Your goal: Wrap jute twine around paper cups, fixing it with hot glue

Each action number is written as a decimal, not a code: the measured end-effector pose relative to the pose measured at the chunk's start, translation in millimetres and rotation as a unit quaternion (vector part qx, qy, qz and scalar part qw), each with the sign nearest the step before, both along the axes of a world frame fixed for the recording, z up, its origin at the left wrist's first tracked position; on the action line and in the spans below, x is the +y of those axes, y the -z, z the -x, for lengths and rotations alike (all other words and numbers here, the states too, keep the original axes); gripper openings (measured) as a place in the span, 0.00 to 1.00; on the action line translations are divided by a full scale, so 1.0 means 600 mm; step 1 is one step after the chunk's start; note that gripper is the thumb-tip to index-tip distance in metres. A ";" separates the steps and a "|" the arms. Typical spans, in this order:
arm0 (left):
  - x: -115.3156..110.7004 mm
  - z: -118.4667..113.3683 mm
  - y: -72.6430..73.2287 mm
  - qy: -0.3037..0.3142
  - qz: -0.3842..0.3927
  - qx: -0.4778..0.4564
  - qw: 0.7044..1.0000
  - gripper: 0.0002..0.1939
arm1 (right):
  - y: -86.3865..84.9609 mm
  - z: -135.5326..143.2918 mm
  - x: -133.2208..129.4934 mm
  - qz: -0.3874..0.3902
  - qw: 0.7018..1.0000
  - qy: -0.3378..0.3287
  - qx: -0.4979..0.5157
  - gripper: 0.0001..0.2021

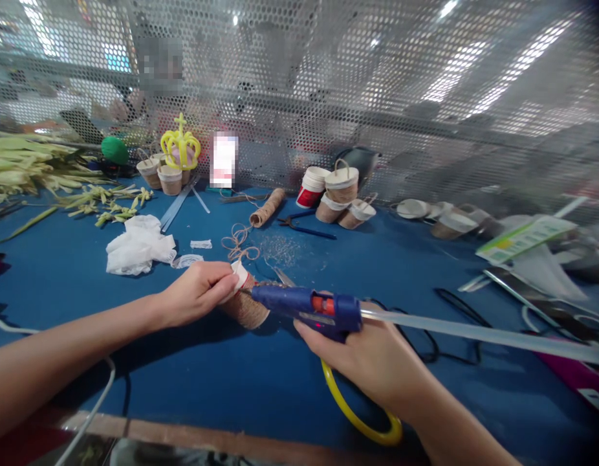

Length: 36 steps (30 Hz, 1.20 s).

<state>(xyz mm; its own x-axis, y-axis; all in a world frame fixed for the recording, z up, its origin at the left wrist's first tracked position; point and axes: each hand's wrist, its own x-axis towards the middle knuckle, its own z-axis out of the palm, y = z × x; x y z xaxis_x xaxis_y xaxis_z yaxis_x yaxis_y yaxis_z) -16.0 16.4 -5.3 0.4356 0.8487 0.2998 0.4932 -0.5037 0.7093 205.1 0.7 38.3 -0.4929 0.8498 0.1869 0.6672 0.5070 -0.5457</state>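
My left hand (pixel 205 291) is closed around the white rim of a small paper cup (pixel 251 310), which lies tilted and is wrapped in brown twine. My right hand (pixel 367 353) grips a blue hot glue gun (pixel 304 307) with a long clear glue stick (pixel 455 328) running out of its back. The gun's nozzle points left and meets the cup near its rim; whether glue is on it I cannot tell. Behind the cup, loose twine (pixel 239 243) lies in loops. Scissors with a yellow handle (pixel 348 408) lie partly hidden under the gun and my right hand.
A twine roll (pixel 268 207) and pliers (pixel 309 228) lie beyond the cup. Twine-wrapped cups (pixel 341 184) are stacked at the back. White lace fabric (pixel 139 246) sits left, near pale dried husks (pixel 28 162). A black cable (pixel 459 307) and plastic bags (pixel 546 259) are at right.
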 end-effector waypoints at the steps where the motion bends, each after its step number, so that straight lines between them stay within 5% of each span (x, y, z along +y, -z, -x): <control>1: 0.000 0.000 0.000 0.001 0.002 -0.003 1.000 0.17 | 0.000 0.000 -0.001 0.000 1.000 -0.003 -0.002 0.06; 16: -0.001 0.002 0.001 0.007 0.006 0.004 1.000 0.17 | 0.005 0.000 0.004 0.003 1.000 -0.003 0.014 0.07; 23: -0.001 0.000 -0.002 0.007 0.015 0.030 0.999 0.16 | 0.004 -0.013 0.023 0.102 0.992 0.069 0.035 0.12; 33: 0.000 0.001 -0.002 0.005 0.003 0.021 1.000 0.16 | 0.010 -0.026 0.055 0.218 0.971 0.049 0.080 0.18; 36: 0.004 0.003 0.000 -0.017 0.011 0.015 1.000 0.16 | 0.018 -0.046 0.084 0.191 0.966 0.108 0.134 0.14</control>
<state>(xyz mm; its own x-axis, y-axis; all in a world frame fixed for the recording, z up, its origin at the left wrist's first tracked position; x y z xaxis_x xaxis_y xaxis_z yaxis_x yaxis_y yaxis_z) -18.1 18.6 -5.6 0.4157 0.8693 0.2673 0.5311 -0.4706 0.7046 232.9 51.3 27.7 -0.2739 0.9596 -0.0649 0.5437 0.0988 -0.8334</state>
